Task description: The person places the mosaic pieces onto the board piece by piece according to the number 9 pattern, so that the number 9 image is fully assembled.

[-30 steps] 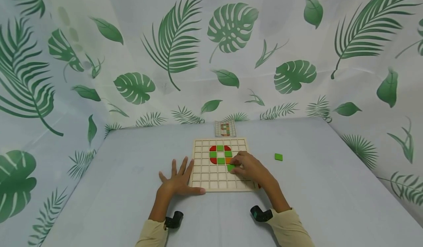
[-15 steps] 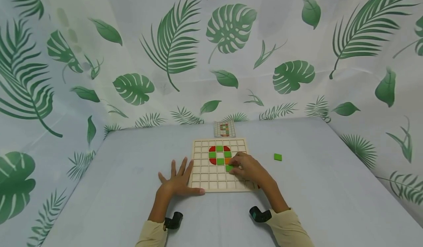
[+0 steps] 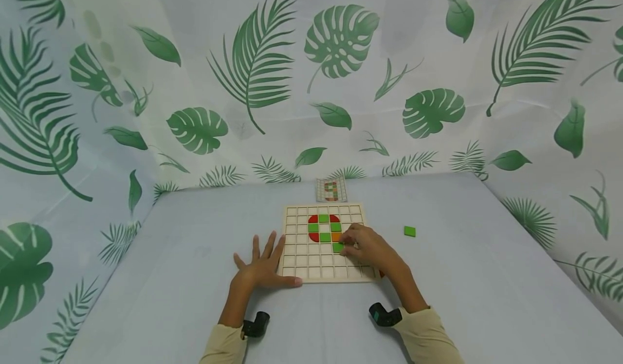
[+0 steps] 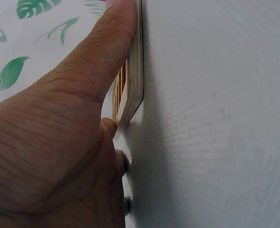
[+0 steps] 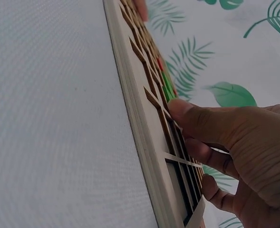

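A wooden grid board [image 3: 309, 262] lies on the table with red, green and orange tiles set in its upper middle squares. My left hand [image 3: 259, 271] rests spread at the board's left front corner. Its thumb [image 4: 106, 42] lies along the front edge in the left wrist view, and the fingertips reach the left side. My right hand [image 3: 372, 249] is over the right half of the board, thumb and bent fingers at a green square tile [image 3: 338, 247] just below the orange tile [image 3: 336, 237]. In the right wrist view the thumb [image 5: 182, 110] meets the green tile; its right side is hidden.
A small printed card [image 3: 331, 190] with a coloured grid pattern stands behind the board. One loose green tile [image 3: 410, 231] lies on the table to the right. A reddish piece [image 3: 382, 273] shows partly under the right wrist. Leaf-patterned cloth [image 3: 340, 39] encloses the table.
My right hand stays at the green tile with only slight finger shifts. The left hand and the board hold their places.
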A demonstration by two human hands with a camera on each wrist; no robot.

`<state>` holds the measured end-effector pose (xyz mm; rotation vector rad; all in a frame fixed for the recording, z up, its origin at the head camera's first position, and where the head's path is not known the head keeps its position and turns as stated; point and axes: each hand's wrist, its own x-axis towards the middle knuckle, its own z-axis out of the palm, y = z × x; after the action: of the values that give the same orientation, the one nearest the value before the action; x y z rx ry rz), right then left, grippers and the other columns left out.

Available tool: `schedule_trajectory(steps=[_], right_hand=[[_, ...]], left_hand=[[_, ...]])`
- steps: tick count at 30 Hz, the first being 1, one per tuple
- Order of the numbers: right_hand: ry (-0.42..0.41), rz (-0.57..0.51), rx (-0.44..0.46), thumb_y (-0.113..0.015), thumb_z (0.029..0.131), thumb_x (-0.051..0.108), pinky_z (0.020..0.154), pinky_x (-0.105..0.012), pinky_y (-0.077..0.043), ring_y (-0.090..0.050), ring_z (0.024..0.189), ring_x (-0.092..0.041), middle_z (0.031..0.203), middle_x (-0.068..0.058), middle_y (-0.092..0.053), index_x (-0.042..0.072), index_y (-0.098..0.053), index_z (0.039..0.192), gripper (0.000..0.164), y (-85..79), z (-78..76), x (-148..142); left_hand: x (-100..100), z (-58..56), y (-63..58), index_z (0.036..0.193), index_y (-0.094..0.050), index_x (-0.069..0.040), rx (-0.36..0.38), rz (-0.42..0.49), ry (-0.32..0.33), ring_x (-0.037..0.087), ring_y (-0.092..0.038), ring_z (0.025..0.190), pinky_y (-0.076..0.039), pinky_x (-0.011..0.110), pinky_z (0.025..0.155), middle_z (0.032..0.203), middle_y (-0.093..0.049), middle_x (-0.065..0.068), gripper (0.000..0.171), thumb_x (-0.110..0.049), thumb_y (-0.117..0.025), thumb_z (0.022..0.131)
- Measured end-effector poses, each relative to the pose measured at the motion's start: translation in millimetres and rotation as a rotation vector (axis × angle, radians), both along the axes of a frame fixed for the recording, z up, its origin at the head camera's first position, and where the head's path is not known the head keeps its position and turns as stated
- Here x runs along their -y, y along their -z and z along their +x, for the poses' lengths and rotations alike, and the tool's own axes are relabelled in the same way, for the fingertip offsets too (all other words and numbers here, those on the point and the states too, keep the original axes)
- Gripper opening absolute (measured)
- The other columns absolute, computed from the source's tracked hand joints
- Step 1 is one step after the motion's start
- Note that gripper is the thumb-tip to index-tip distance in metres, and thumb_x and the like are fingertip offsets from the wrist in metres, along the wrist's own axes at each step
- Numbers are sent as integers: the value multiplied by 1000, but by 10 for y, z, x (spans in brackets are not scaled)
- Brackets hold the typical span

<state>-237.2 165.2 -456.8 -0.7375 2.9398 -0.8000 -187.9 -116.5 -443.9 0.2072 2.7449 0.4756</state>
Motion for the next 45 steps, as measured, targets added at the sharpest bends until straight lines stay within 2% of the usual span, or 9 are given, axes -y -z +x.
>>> schedule_trajectory(steps=[19, 28, 45], right_hand=[[-7, -28, -6, -78, 84, 23, 76, -29, -54, -59, 83, -9, 91, 2, -62, 9, -72, 98, 21, 23, 11, 13], [-36, -33, -35, -78, 83, 21, 76, -30, -54, -60, 84, -11, 92, 1, -63, 7, -71, 99, 21, -5, 9, 4], [-40, -29, -29, -78, 84, 23, 77, -30, -54, -60, 85, -10, 93, 2, -63, 8, -72, 100, 22, 7, 10, -4]], left_hand=[[20, -17, 28, 159, -10, -21, 7, -10, 10, 45, 11, 149, -1, 84, 101, 167, 1, 7, 115, -72, -68, 74], [17, -31, 23, 159, -10, -20, -5, 2, 12, 45, 10, 150, -1, 84, 101, 167, 0, 7, 116, -72, -68, 73], [16, -17, 7, 159, -11, -20, 2, 1, 9, 45, 10, 150, -1, 83, 101, 167, 0, 8, 115, -71, -69, 74]])
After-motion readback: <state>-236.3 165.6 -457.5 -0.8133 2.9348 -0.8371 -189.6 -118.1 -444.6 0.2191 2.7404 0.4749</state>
